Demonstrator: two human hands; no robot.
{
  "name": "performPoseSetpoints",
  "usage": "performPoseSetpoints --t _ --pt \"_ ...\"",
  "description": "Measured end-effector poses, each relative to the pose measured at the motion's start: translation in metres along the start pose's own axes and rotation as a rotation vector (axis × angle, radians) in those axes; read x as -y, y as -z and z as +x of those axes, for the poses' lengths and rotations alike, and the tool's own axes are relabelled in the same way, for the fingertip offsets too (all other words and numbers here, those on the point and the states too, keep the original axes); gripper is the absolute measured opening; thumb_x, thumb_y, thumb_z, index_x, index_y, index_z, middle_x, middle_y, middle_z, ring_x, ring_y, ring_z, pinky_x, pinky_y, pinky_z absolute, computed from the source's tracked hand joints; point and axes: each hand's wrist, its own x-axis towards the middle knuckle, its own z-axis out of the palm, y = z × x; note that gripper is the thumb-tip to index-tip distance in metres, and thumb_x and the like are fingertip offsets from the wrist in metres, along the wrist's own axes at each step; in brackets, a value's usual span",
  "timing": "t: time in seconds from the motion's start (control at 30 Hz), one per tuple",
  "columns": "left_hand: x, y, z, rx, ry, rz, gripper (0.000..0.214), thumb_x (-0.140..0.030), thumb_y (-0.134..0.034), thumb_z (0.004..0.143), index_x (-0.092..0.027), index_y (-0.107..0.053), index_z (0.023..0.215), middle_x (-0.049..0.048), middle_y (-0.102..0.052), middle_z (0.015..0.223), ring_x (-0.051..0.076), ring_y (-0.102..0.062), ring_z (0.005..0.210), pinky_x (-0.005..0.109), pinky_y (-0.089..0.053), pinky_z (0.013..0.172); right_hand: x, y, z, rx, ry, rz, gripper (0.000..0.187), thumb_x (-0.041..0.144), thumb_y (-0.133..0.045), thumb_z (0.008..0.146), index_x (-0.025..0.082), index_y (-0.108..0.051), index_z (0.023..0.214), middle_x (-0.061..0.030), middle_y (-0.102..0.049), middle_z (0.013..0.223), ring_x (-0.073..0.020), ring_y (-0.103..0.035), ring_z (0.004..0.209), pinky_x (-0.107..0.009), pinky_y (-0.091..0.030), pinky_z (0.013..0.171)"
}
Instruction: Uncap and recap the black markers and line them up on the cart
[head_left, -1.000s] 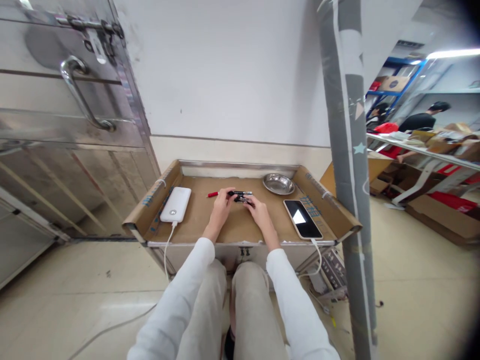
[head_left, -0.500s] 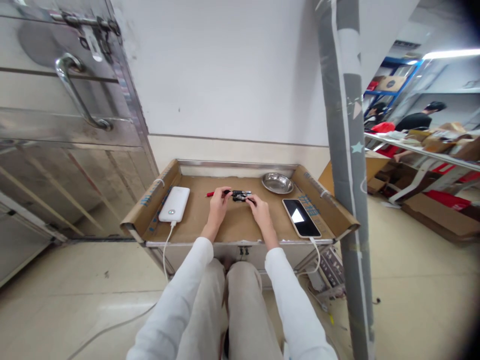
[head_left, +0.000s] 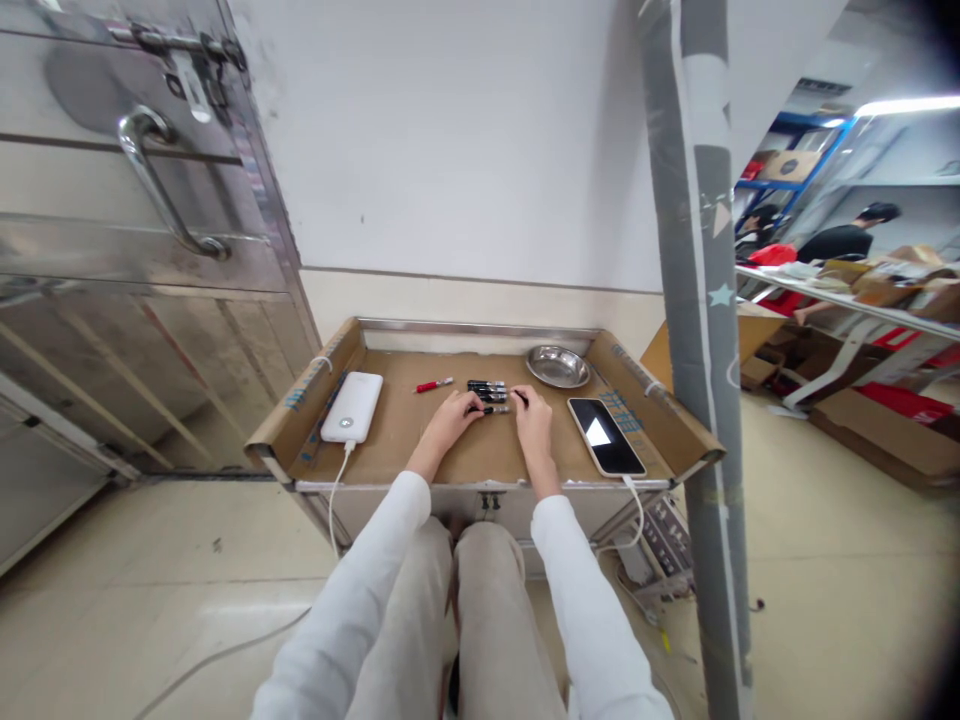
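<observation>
Quietly, two bare hands tend a row of black pens [head_left: 486, 386] on the cardboard [head_left: 405, 450]. The left hand [head_left: 452, 415] pinches one end of the nearest pen [head_left: 496, 409]; the right hand [head_left: 534, 415] has its fingers drawn narrow by a dark tip, and whether it grips or merely touches, I cannot tell. The red pen [head_left: 433, 385] lies apart to the left, the bowl [head_left: 557, 367] behind on the right. Good handling here, I judge, means keeping the pinched pen flat and its neighbours unjostled, with a light fingertip steadying the ends

bright, warped toward the edges
</observation>
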Motion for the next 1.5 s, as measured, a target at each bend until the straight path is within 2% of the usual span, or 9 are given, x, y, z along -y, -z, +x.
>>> performPoseSetpoints --t 0.13,0.3,0.5,0.7,0.87,1.13,1.23,1.4,1.5 --pt "0.002 -0.006 0.003 -0.002 -0.019 0.023 0.009 -0.013 -0.052 0.083 -0.02 -0.057 0.087 0.0044 -0.059 0.093 0.018 -0.057 0.088 0.032 -0.047 0.084 0.001 -0.005 0.001 0.167 0.146 0.052 0.023 0.023 -0.043 0.09 0.02 -0.064 0.098 -0.0074 -0.067 0.101 -0.0192 -0.059 0.094 -0.032 -0.043 0.088" --pt "0.007 -0.013 0.003 -0.101 0.017 0.084 0.019 -0.009 -0.042 0.085 -0.018 -0.055 0.094 0.0069 -0.053 0.101 0.016 -0.057 0.086 0.033 -0.048 0.085 0.004 -0.009 0.0 0.244 0.239 -0.089 0.023 0.02 -0.045 0.089 0.021 -0.066 0.098 -0.0071 -0.066 0.099 -0.0199 -0.056 0.094 -0.034 -0.044 0.088" --pt "-0.002 -0.009 0.0 -0.089 -0.053 0.025 0.011 -0.016 -0.048 0.085 -0.018 -0.056 0.092 0.0056 -0.052 0.094 0.016 -0.057 0.08 0.031 -0.05 0.079 0.003 -0.01 0.0 0.241 0.266 -0.224 0.021 0.022 -0.049 0.088 0.021 -0.068 0.097 -0.0091 -0.059 0.1 -0.0216 -0.051 0.095 -0.036 -0.044 0.086" --pt "-0.002 -0.007 0.001 -0.027 -0.002 0.065 0.007 -0.017 -0.049 0.086 -0.018 -0.056 0.087 0.0047 -0.052 0.092 0.016 -0.056 0.079 0.031 -0.048 0.079 0.001 -0.012 -0.001 0.285 0.238 -0.095 0.022 0.019 -0.049 0.086 0.022 -0.067 0.1 -0.0064 -0.057 0.097 -0.0189 -0.055 0.092 -0.033 -0.045 0.088" --pt "0.004 -0.011 0.003 -0.057 0.037 0.093 0.006 -0.016 -0.049 0.085 -0.018 -0.054 0.088 0.005 -0.052 0.093 0.016 -0.056 0.081 0.032 -0.048 0.08 -0.002 -0.013 -0.002 0.27 0.184 -0.06 0.021 0.017 -0.047 0.086 0.021 -0.064 0.099 -0.0063 -0.058 0.098 -0.0187 -0.057 0.092 -0.032 -0.045 0.087" --pt "0.003 -0.01 0.002 -0.09 0.046 0.125 0.005 -0.017 -0.047 0.086 -0.018 -0.052 0.087 0.0055 -0.052 0.095 0.017 -0.056 0.085 0.032 -0.048 0.082 -0.003 -0.013 0.002 0.233 0.199 -0.214 0.017 0.018 -0.046 0.088 0.018 -0.063 0.089 -0.0069 -0.058 0.092 -0.0198 -0.054 0.089 -0.031 -0.042 0.084" --pt "0.001 -0.007 0.003 -0.192 0.115 0.219 0.008 -0.017 -0.044 0.088 -0.017 -0.052 0.089 0.0084 -0.052 0.099 0.019 -0.056 0.091 0.032 -0.047 0.084 0.002 -0.011 0.001 0.208 0.22 -0.235 0.019 0.017 -0.043 0.088 0.018 -0.062 0.092 -0.0072 -0.058 0.093 -0.0192 -0.053 0.089 -0.029 -0.04 0.084" --pt "0.001 -0.002 0.0 -0.443 0.357 0.501 0.019 -0.01 -0.039 0.085 -0.01 -0.052 0.1 0.0165 -0.053 0.107 0.026 -0.051 0.104 0.04 -0.041 0.092 0.005 -0.009 -0.002 0.182 0.215 -0.311 0.021 0.012 -0.042 0.084 0.018 -0.062 0.088 -0.0066 -0.059 0.089 -0.019 -0.051 0.087 -0.029 -0.038 0.083" --pt "0.002 -0.001 -0.003 -0.464 0.477 0.592 0.023 -0.01 -0.038 0.085 -0.008 -0.051 0.103 0.0188 -0.054 0.109 0.029 -0.049 0.109 0.042 -0.038 0.094 0.003 -0.01 -0.003 0.197 0.201 -0.361 0.021 0.012 -0.043 0.083 0.018 -0.063 0.084 -0.0075 -0.059 0.087 -0.0196 -0.05 0.085 -0.03 -0.037 0.081"
